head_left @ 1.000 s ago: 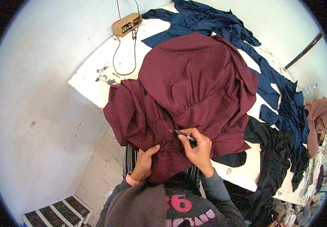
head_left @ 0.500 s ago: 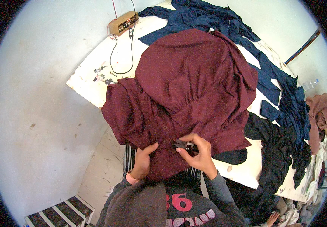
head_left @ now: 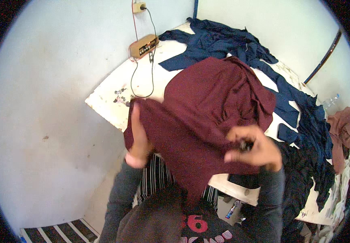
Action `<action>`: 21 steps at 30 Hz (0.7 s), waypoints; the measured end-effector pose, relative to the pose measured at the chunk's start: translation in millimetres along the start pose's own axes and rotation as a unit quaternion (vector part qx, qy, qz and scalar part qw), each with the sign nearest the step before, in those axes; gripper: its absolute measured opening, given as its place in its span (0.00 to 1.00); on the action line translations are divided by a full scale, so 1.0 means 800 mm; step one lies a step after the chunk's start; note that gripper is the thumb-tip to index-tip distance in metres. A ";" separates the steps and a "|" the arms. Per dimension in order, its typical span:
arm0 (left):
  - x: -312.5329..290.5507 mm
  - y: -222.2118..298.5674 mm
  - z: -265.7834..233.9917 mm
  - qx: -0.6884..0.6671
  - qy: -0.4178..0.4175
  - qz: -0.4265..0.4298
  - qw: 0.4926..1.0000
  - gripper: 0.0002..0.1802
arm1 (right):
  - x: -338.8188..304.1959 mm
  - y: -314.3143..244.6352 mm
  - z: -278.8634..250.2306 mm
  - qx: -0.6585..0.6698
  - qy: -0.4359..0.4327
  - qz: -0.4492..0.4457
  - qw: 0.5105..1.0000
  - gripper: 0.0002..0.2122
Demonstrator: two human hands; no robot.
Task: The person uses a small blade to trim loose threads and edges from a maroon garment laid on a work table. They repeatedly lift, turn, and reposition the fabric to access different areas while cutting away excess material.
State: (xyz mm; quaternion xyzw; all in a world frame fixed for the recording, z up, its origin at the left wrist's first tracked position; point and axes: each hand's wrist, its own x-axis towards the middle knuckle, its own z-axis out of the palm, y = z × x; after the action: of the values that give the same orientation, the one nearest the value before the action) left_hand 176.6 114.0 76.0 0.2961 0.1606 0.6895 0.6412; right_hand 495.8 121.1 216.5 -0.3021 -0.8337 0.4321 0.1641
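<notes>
A gathered maroon garment (head_left: 199,109) hangs between my hands, its upper part heaped on the white table and its lower part falling over my lap. My left hand (head_left: 139,135) has the garment's left edge, with one digit stretched up along the cloth; the other fingers are hidden or blurred. At the garment's right side, my right hand (head_left: 260,150) is curled around small black snips (head_left: 245,145). Motion smears this hand, and whether it also pinches cloth is unclear.
The white table (head_left: 110,95) carries navy cloth (head_left: 223,38) along its far side and black cloth (head_left: 304,166) at right. A brown box (head_left: 144,46) with wires sits by the left wall. A plastic bottle (head_left: 332,99) and dusty-pink cloth (head_left: 342,125) lie far right.
My hands have moved apart: the left upward and left, the right to the right with the snips. The garment's front is drawn out between them, and the view has shifted.
</notes>
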 end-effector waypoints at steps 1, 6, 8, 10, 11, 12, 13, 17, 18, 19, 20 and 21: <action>0.049 0.022 0.010 0.026 0.009 0.027 0.999 0.30 | 0.016 0.008 -0.025 -0.150 0.037 -0.046 0.987 0.11; 0.211 0.120 0.178 0.323 -0.107 0.314 0.886 0.27 | -0.014 -0.032 -0.219 -0.441 0.536 -0.207 0.689 0.18; 0.228 0.151 0.214 0.309 -0.159 0.371 0.861 0.26 | -0.030 -0.069 -0.240 -0.404 0.574 -0.270 0.659 0.17; 0.213 0.158 0.220 0.304 -0.147 0.352 0.873 0.26 | -0.046 -0.094 -0.234 -0.370 0.561 -0.285 0.683 0.16; 0.203 0.151 0.208 0.292 -0.126 0.352 0.880 0.26 | -0.058 -0.089 -0.219 -0.351 0.555 -0.240 0.715 0.15; 0.184 0.148 0.188 0.289 -0.099 0.354 0.884 0.26 | -0.062 -0.082 -0.200 -0.321 0.539 -0.167 0.760 0.14; 0.159 0.136 0.166 0.302 -0.074 0.324 0.893 0.32 | -0.072 -0.072 -0.176 -0.304 0.507 -0.087 0.802 0.14; 0.007 0.084 0.044 0.412 0.100 0.117 0.898 0.55 | -0.070 -0.008 -0.063 -0.318 0.145 -0.009 0.937 0.19; -0.029 0.074 0.008 0.422 0.127 0.048 0.896 0.54 | -0.070 0.014 -0.039 -0.325 0.062 -0.011 0.943 0.19; -0.064 0.064 -0.029 0.433 0.149 -0.023 0.889 0.52 | -0.068 0.015 -0.020 -0.318 -0.032 0.051 0.946 0.20; -0.103 0.069 -0.055 0.464 0.170 -0.067 0.867 0.49 | -0.060 0.030 -0.004 -0.325 -0.092 0.065 0.939 0.19; -0.132 0.069 -0.081 0.483 0.181 -0.111 0.849 0.46 | -0.055 0.041 -0.001 -0.311 -0.095 0.072 0.943 0.18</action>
State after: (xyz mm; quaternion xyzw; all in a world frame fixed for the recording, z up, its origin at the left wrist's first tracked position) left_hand 93.4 13.5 37.8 0.4184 0.6188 0.4903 0.4490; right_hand 541.3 107.7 189.5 -0.3550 -0.9143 0.1884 -0.0502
